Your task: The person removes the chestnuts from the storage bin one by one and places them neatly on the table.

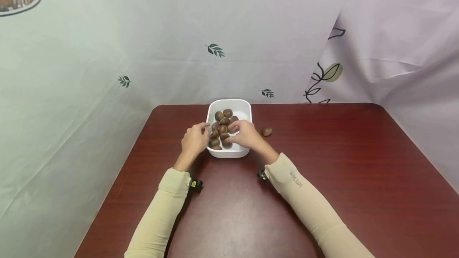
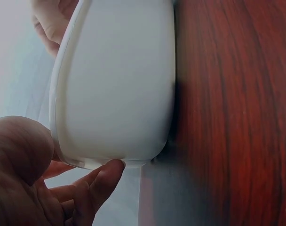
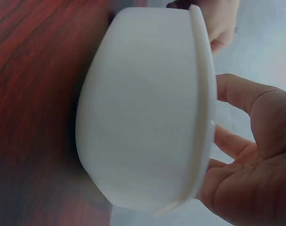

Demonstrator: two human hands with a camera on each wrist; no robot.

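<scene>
A white container (image 1: 229, 153) stands near the far edge of the table, with several brown chestnuts (image 1: 222, 129) gathered mostly in its left part. My left hand (image 1: 195, 139) holds the container's left side. In the left wrist view its fingertips (image 2: 115, 165) lie against the outer wall, while the thumb side meets the rim. Over the right part of the container is my right hand (image 1: 246, 134), reaching in among the chestnuts with thumb and fingers apart. From the right wrist view, the container wall (image 3: 143, 108) hides the tips of those fingers.
A single chestnut (image 1: 267, 131) lies on the table to the right of the container. The dark red wooden table (image 1: 322, 162) extends to both sides and toward me. Light cloth (image 1: 172, 59) with leaf prints hangs behind the table's far edge.
</scene>
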